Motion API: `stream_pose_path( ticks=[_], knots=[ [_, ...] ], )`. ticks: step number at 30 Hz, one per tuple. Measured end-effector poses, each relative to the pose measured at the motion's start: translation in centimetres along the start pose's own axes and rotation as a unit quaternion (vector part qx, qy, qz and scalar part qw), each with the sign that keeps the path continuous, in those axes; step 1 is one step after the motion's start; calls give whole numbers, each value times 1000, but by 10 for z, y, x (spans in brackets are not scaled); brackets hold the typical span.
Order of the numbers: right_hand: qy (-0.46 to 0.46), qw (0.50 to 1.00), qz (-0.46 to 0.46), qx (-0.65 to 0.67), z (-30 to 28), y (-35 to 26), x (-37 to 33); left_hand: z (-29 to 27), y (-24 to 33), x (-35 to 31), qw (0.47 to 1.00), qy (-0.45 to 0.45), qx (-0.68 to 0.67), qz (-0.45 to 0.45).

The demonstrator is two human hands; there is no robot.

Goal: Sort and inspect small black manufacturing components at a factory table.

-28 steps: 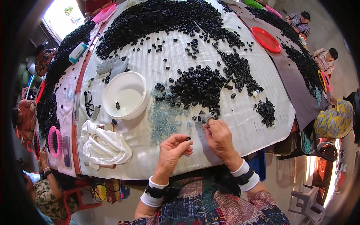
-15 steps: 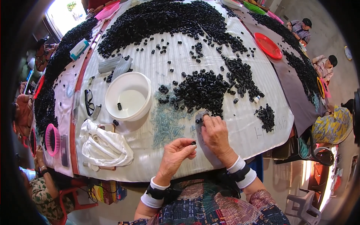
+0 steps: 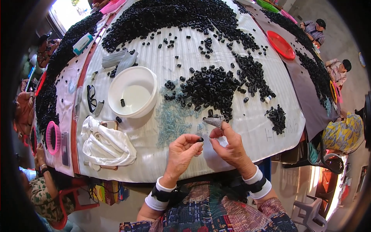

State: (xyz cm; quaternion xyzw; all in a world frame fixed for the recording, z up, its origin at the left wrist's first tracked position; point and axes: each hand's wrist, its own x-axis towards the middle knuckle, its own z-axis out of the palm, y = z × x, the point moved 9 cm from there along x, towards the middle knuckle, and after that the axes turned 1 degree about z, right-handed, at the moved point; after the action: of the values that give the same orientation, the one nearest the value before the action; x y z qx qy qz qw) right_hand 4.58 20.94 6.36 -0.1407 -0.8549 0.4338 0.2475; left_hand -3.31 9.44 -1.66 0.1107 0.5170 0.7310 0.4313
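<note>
Between the thumb and forefinger of my left hand (image 3: pixel 182 153) is pinched a small black cylindrical piece (image 3: pixel 200 140). My right hand (image 3: pixel 232 149) is just to its right, thumb and forefinger apart. A grey, tapering cover (image 3: pixel 214 121) sits at the end of that forefinger, seemingly worn on it; its dark tip points left, at the near edge of the pile. Beyond my hands lies a heap of black ribbed, hollow pieces (image 3: pixel 210 89). Small clear bluish bits (image 3: pixel 172 123) are scattered left of the heap.
A white basin (image 3: pixel 133 110) with one black piece inside stands left, near glasses (image 3: pixel 91 98) and a white cloth (image 3: pixel 106 145). Small black parts (image 3: pixel 276 120) lie right. A larger black mass (image 3: pixel 170 15) covers the far table. A red tray (image 3: pixel 280 45) and other people are around the sides.
My right hand has drawn back from the heap's near edge, its forefinger and thumb now spread apart. My left hand still pinches the black piece, slightly higher than before.
</note>
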Motion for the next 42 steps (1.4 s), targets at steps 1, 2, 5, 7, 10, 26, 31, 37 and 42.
stream_pose_path(
  ticks=[1, 2, 5, 7, 10, 26, 31, 37, 42],
  knots=[
    [-8, 997, 45, 56, 0, 5, -2, 0, 0, 0, 1000, 0, -6, 6],
    [-7, 997, 47, 57, -3, 4, -2, 1, 0, 0, 1000, -2, -12, 12],
    [-44, 993, 62, 86, -3, 6, -3, 4, 1, -1, 999, -12, 18, 29],
    [-63, 996, 33, 62, -4, 2, -4, 7, 4, -2, 998, -19, 52, 41],
    [-91, 993, 41, 62, -4, -1, -2, 12, 10, -3, 988, -30, 129, 85],
    [-75, 995, 55, 47, -5, 4, -7, 18, -9, -6, 998, -49, 45, -2],
    [8, 999, 6, 48, -15, -7, -12, 23, -5, -3, 997, -75, -6, -12],
    [19, 996, -77, -34, -12, -18, -18, 22, -11, 1, 995, -91, -40, -19],
    [60, 998, 23, 16, -21, 3, -13, 17, -18, 0, 992, -103, -66, -40]
  ],
)
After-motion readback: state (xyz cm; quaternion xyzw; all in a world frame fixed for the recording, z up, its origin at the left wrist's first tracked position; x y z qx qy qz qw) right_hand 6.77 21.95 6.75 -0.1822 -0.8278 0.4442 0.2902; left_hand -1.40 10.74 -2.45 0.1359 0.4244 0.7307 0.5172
